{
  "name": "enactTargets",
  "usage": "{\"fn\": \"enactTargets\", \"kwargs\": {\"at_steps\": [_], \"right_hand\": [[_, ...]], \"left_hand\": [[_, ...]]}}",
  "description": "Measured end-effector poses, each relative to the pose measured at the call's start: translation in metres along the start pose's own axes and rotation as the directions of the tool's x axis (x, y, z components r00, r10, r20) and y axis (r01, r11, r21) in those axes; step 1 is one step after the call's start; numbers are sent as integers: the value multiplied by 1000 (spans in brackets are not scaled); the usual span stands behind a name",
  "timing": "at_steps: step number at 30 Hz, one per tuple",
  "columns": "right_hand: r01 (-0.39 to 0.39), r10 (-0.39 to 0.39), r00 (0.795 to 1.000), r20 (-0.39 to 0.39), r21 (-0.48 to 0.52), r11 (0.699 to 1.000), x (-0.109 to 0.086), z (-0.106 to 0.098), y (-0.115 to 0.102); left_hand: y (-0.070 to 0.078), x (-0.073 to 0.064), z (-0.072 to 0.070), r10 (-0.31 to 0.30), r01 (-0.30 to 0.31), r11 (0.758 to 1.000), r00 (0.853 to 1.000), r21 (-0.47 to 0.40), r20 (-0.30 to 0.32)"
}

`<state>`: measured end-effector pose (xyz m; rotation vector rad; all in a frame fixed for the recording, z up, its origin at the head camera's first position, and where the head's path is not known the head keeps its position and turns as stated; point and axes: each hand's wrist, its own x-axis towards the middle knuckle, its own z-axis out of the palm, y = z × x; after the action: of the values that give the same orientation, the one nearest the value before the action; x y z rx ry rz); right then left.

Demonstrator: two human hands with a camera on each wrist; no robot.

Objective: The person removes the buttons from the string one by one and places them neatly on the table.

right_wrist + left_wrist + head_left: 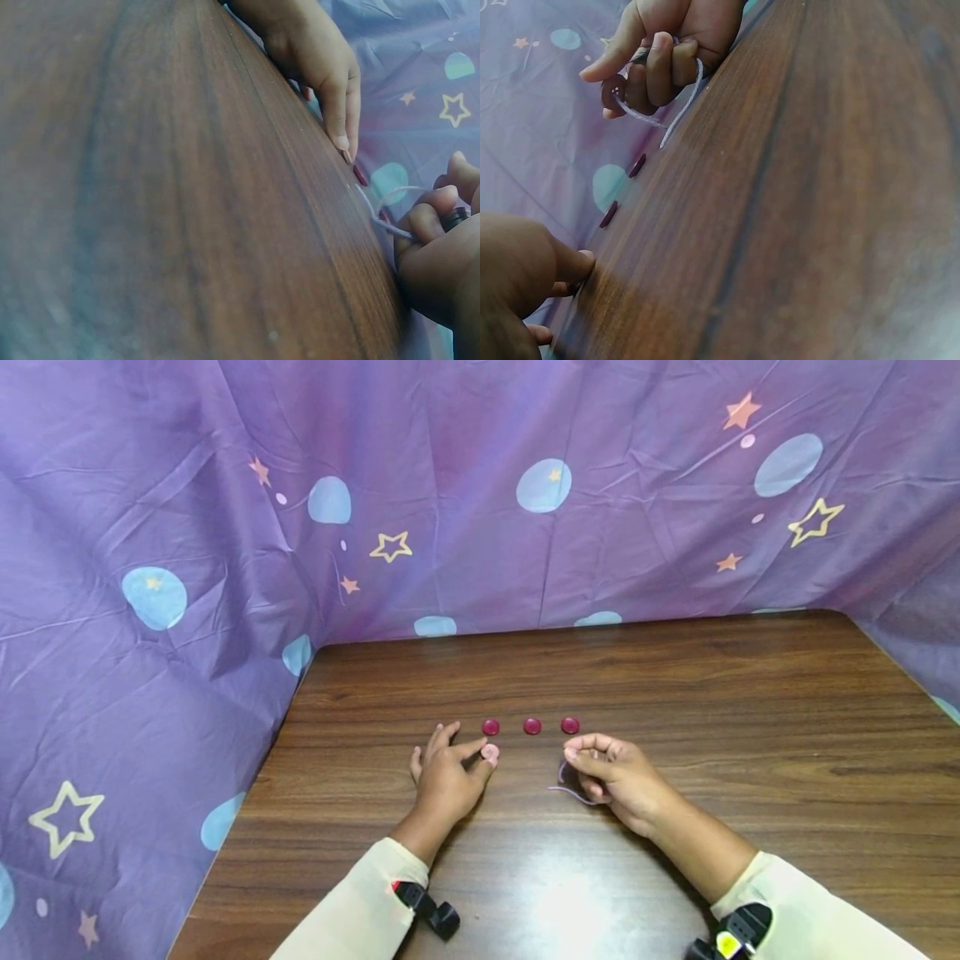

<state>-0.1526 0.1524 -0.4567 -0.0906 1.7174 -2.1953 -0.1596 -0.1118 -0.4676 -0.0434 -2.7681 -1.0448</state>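
In the head view my left hand (450, 777) pinches a pale pink button (490, 752) at the tabletop, between thumb and index finger, the other fingers spread. Just behind it, three dark magenta buttons (532, 727) lie in a row on the wood. My right hand (622, 781) holds a thin lavender cord (576, 794) at the right end of that row. One stretch of cord (678, 118) loops below its curled fingers in the left wrist view. A small dark object (455, 218) sits inside those same fingers, mostly hidden; I cannot tell what it is.
Both hands work over a brown wood-grain table (712, 693). A purple cloth (465, 510) with stars and blue spots hangs along its back and sides. Black wrist cameras (427, 908) are strapped over cream sleeves (360, 902).
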Motion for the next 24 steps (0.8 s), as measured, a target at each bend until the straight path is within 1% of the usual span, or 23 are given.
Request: {"fn": "enactTargets", "kwargs": {"at_steps": [8,24], "right_hand": [[-10,10,1000,-14,4,1000,0,0,-1],[-17,17,1000,-18,-24,1000,-1,1,-1]], "left_hand": [[-1,0,0,5,-5,1000,1000,-2,-3],[-1,0,0,4,-4,1000,1000,0,4]]}}
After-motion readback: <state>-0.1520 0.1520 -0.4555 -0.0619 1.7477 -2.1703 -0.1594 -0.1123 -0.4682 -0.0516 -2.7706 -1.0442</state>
